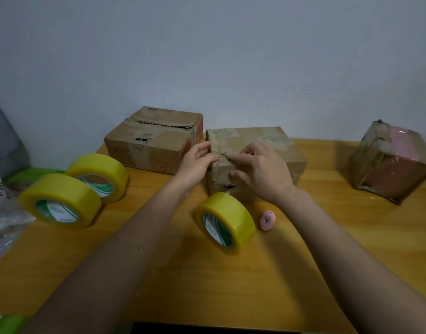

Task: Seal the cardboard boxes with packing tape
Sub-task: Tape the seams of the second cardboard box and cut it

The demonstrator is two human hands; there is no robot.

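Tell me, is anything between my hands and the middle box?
Nothing visible. Both the left hand and right hand already touch the middle box. The nearest tape roll and the pink cutter lie nearer you on the table, under your forearms.

Two bare forearms — no sleeves, no rings, no watch.

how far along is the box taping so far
Done, it seems: the box at far right looks wrapped in glossy tape. In hand: the left hand and right hand press on the middle box, a yellow tape roll just in front. Left: the back-left box, its top seam open and ragged.
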